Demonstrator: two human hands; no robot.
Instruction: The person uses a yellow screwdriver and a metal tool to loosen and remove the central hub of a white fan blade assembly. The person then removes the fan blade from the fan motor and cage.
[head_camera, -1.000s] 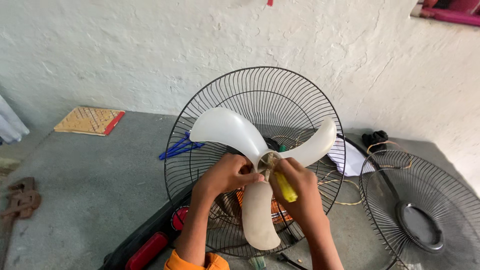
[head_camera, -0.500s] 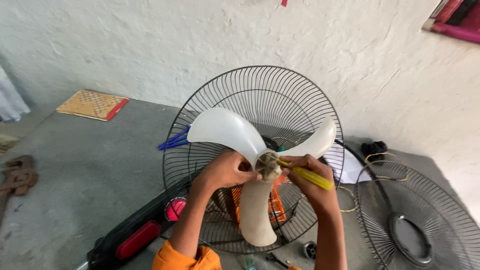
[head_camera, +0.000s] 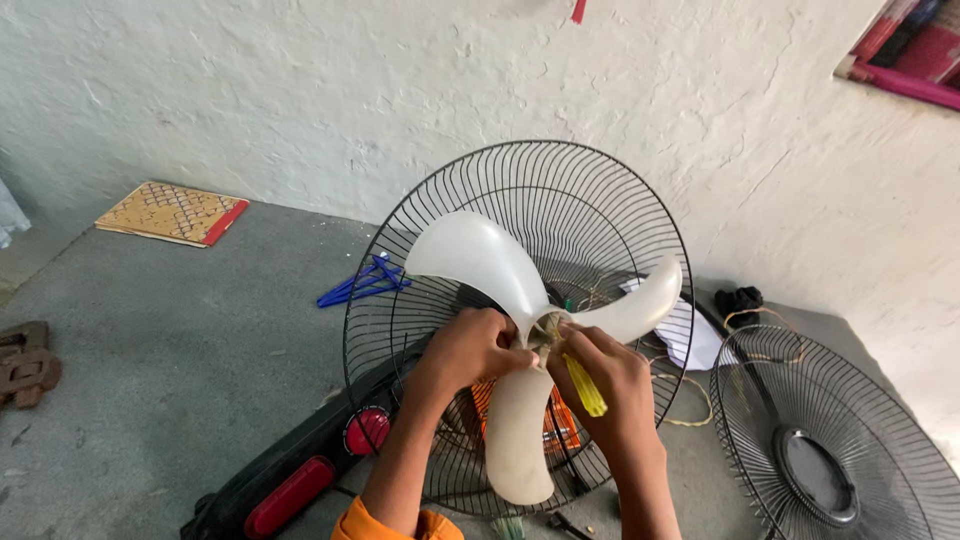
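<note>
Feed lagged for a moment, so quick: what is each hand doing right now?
Left hand: closed on the hub of the white fan blade.
Right hand: closed around a yellow-handled screwdriver, tip at the hub.

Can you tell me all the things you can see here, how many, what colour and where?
fan blade: 1, white with three wings, centre, in front of the rear grille
rear grille: 1, black wire, upright behind the blade
loose grille: 1, black wire, flat on the floor, right
screwdriver: 1, yellow handle, at the blade hub
patterned book: 1, tan with red edge, floor by the wall, left
blue hangers: a small bundle, blue, floor left of the rear grille
fan base: 1, black with red buttons, bottom left
left hand: 1, on the blade hub
right hand: 1, gripping the screwdriver
</note>
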